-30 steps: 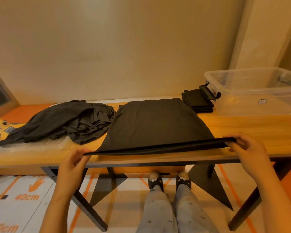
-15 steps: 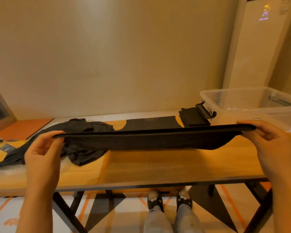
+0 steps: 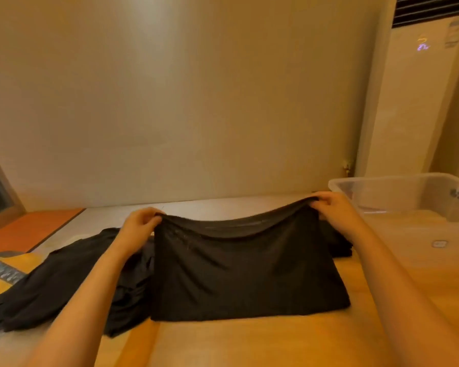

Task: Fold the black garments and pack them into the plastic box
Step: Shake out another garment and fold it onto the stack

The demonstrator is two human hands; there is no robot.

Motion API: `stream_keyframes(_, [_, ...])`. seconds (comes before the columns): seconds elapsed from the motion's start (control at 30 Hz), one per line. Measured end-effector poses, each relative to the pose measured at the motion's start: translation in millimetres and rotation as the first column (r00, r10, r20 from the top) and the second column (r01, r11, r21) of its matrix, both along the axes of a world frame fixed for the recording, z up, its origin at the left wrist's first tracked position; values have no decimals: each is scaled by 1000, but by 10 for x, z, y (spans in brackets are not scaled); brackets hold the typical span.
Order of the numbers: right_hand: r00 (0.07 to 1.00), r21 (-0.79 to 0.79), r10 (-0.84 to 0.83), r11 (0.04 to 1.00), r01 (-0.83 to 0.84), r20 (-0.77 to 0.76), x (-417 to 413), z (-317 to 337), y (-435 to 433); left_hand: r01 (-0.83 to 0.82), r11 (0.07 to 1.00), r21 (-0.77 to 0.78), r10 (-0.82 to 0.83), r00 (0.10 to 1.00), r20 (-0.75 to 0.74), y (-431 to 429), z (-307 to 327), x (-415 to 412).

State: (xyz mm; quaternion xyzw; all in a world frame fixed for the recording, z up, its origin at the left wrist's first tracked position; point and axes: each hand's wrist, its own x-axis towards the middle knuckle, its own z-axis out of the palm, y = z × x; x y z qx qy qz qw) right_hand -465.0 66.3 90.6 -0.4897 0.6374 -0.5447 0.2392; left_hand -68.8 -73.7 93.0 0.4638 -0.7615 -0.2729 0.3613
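In the head view, your left hand (image 3: pixel 141 221) and right hand (image 3: pixel 329 207) each pinch a raised far corner of the black garment (image 3: pixel 244 271). Its lower part lies flat on the surface (image 3: pixel 249 343), with the long axis running left to right between your hands. The plastic box (image 3: pixel 398 192) stands just beyond your right hand, the nearer one. A dark stack (image 3: pixel 339 245) is mostly hidden behind that forearm, and the box's right end is cut off.

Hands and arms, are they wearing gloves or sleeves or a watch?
No gloves: the left hand and the right hand are bare. The left forearm and right forearm are bare too, no sleeve showing as far as the picture's edge. No watch or bracelet shows at the wrists. Rings are too blurry to tell.
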Motion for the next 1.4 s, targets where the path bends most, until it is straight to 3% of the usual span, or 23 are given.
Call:
stream_keyframes(0.07, [983,-221,-157,966,134,-93,-122,412,-290,-103,971,-216,91,994,-63,-321,499,-143])
stream_keyframes(0.17, [904,-580,-401,776,249,-148,-213,1250,-437,-315,749,-583,223,948,-226,-568,1411,-233])
stream_keyframes(0.23, [863,-754,-490,612,236,-127,-171,1743,-345,-411,620,-668,180,904,-389,-561,1925,-239])
stream_keyframes(0.33, [863,-840,-491,513,180,-115,-60,1944,-159,-386,595,-705,30,887,-461,-398,2097,-216])
stream_keyframes(0.53, [905,-707,-415,667,233,-93,54,1060,-68,-340,802,-492,51,859,-510,6,1062,-131])
stream_keyframes(0.67, [940,-587,-342,764,266,-19,232,514,143,-335,877,-344,113,841,-530,353,447,-4])
stream_keyframes(1.03, [977,-421,-173,882,211,126,453,-393,986,-256,925,-282,123,902,-414,1120,-422,465])
stream_keyframes(1.4, [985,-379,-159,910,170,60,608,-738,1750,-124,922,-367,28,966,-256,1800,-772,795])
